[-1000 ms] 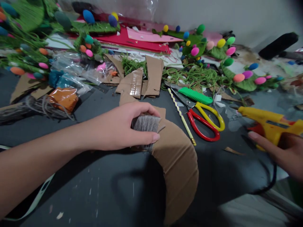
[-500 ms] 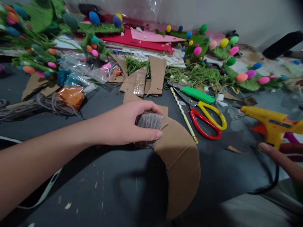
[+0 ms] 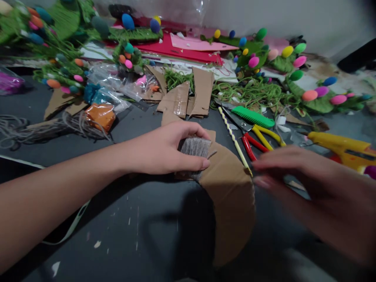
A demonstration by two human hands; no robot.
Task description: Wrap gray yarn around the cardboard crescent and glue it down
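My left hand (image 3: 164,150) grips a curved cardboard piece (image 3: 235,188) where grey yarn (image 3: 195,149) is wound around it, thumb on top and fingers over the far edge. A short loose yarn end lies on the cardboard beside the winding. Blurred by motion, my right hand (image 3: 311,192) hangs right of the cardboard, its fingers apart and nothing seen between them. Behind it, a yellow glue gun (image 3: 340,145) lies at the right.
Scissors (image 3: 249,131), a green comb (image 3: 253,116) and a patterned pencil (image 3: 233,139) lie beyond the cardboard. Cardboard scraps (image 3: 202,90), green yarn (image 3: 252,94) and leaves with coloured buds line the back. A grey yarn bundle (image 3: 53,129) is at the left.
My right hand has let go of the glue gun and moved left toward the cardboard. The view has shifted slightly; my left hand keeps its grip.
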